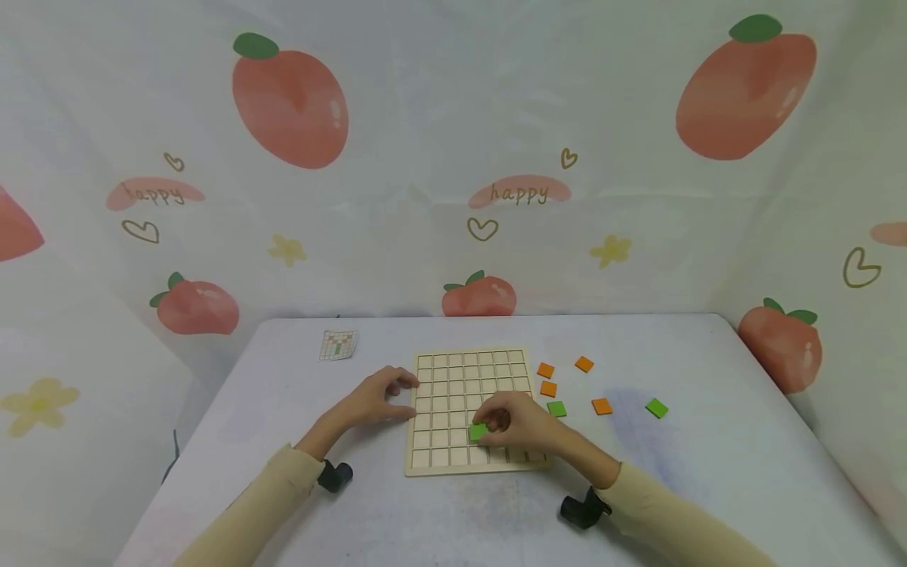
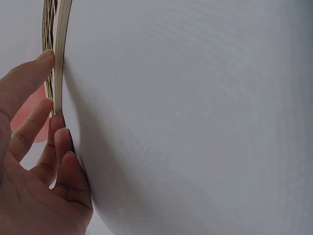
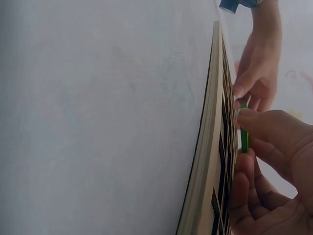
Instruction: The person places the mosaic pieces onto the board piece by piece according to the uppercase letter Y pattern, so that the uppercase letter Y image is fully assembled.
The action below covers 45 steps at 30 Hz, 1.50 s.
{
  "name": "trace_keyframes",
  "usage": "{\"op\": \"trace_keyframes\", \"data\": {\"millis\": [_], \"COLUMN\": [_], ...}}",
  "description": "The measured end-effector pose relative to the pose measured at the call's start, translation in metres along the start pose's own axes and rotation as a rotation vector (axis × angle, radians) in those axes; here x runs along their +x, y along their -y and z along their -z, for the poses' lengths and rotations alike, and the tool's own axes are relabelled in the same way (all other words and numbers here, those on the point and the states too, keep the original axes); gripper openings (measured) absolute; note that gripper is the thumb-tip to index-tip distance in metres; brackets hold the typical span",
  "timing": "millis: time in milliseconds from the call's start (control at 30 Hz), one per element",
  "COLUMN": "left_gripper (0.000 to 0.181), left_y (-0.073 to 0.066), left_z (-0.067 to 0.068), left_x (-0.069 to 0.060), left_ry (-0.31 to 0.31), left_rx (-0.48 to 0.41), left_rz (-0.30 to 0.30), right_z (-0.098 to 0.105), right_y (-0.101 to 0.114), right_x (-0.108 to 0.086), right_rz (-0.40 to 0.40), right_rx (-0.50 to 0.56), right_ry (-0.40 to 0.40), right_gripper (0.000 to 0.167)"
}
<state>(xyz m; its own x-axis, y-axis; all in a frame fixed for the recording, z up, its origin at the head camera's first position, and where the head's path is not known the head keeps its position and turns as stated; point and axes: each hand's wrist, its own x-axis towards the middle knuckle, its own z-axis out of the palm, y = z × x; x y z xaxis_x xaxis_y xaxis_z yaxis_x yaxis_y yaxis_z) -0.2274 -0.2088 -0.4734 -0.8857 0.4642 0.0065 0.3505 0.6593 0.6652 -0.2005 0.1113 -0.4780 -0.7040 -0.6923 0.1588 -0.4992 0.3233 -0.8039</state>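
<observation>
A wooden grid board [image 1: 439, 471] with square cells lies on the table. My right hand [image 1: 520, 425] is over its lower middle and pinches a green square tile [image 1: 478, 431] between thumb and finger; the right wrist view shows that tile [image 3: 244, 139] edge-on beside the right hand [image 3: 279, 166]. At the board's left edge rests my left hand [image 1: 375, 399], thumb and fingertips touching the frame. In the left wrist view the left hand [image 2: 44, 161] has its fingers lightly bent along the board's edge [image 2: 59, 63].
Right of the board lie orange tiles [image 1: 584, 364], a green tile [image 1: 557, 409] close to its edge and another green tile [image 1: 657, 408] farther right. A small paper card with a coloured grid pattern [image 1: 338, 345] lies at the back left. A printed curtain [image 1: 411, 157] hangs behind the table.
</observation>
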Motion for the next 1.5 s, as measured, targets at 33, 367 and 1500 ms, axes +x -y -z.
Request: {"op": "trace_keyframes", "data": {"millis": [33,367,1500], "left_gripper": [0.045,0.045,0.045], "left_y": [-0.001,-0.002,0.001], "left_z": [0.000,0.000,0.000], "left_x": [0.000,0.000,0.001], "left_ry": [0.001,0.005,0.011], "left_rx": [-0.003,0.005,0.015], "left_rz": [-0.003,-0.009,-0.017], "right_z": [-0.001,-0.003,0.009], "right_y": [0.001,0.009,0.005], "right_x": [0.001,0.002,-0.002], "right_rz": [-0.003,-0.063,-0.025], "right_rx": [-0.007,-0.071,0.011], "right_ry": [0.002,0.010,0.035], "right_gripper": [0.021,0.020,0.019]}}
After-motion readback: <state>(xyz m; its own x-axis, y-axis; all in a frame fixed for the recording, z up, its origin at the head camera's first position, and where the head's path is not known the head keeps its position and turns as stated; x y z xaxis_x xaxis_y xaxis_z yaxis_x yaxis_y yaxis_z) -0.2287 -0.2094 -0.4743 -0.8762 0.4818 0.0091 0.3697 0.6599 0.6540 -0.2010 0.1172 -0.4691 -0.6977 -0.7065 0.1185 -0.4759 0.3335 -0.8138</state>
